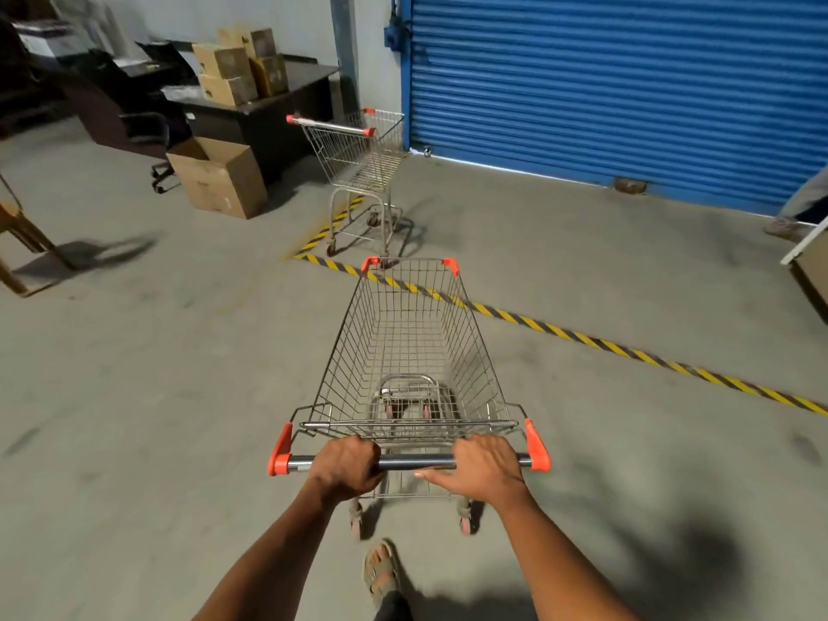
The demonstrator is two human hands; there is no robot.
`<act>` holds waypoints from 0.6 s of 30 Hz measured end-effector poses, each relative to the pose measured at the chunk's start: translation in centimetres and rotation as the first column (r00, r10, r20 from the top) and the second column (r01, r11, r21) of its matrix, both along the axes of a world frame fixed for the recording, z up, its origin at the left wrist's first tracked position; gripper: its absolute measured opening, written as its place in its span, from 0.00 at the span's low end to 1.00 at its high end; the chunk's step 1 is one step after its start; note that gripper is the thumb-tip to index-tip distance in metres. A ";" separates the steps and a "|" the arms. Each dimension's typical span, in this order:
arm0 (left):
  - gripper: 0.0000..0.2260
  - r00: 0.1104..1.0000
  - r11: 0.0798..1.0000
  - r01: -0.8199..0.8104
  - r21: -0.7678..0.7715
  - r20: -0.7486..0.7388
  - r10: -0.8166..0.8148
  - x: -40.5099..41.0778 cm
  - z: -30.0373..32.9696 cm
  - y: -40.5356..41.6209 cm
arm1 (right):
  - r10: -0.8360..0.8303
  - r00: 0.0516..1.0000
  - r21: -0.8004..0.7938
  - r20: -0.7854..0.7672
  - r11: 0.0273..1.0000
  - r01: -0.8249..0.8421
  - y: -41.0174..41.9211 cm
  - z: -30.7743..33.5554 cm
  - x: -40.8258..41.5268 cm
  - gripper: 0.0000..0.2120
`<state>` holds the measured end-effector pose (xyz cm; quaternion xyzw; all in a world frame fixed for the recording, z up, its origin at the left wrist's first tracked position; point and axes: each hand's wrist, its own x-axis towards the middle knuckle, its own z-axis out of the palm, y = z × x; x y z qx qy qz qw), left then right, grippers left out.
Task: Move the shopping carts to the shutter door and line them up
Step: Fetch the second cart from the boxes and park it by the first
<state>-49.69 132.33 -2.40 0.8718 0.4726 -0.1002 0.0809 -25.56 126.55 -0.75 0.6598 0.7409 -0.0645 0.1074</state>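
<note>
Both hands are wrapped tight round the push bar (416, 462) of the near cart (410, 351). That is the grip: the left hand (342, 468) closed over the bar near its left end, the right hand (481, 466) closed over it near the right end, thumb tucked under. The bar is the best place to hold, because it is smooth and made for pushing.

This cart is empty, so it should roll easily and feel light. It is stiff wire, so it will not bend. Its little wheels may wobble or pull to one side.

It stands on the floor, its front end over the yellow and black stripe (582, 340). A second cart (358, 159) waits ahead, just beside the left edge of the blue shutter door (627, 82). Cardboard boxes (219, 177) sit to the left, so steer gently.
</note>
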 end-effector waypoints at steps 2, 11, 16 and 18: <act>0.18 1.000 1.000 0.008 -0.019 0.005 -0.008 0.1 -0.1 4.7 | -0.012 1.000 -0.003 -0.002 1.000 0.012 4.3 0.2 0.0 0.47; 0.19 0.998 0.997 0.066 -0.032 0.003 -0.065 0.2 0.1 24.5 | -0.049 0.999 0.000 -0.025 0.999 0.049 22.2 0.8 0.0 0.43; 0.17 0.996 0.996 0.084 -0.038 -0.002 -0.084 1.8 0.1 34.3 | -0.059 0.997 0.024 -0.043 0.998 0.060 32.1 0.4 1.6 0.50; 0.16 0.995 0.995 0.101 -0.026 -0.007 -0.101 2.4 0.1 38.4 | -0.065 0.997 0.034 -0.046 0.997 0.066 36.3 0.1 2.2 0.51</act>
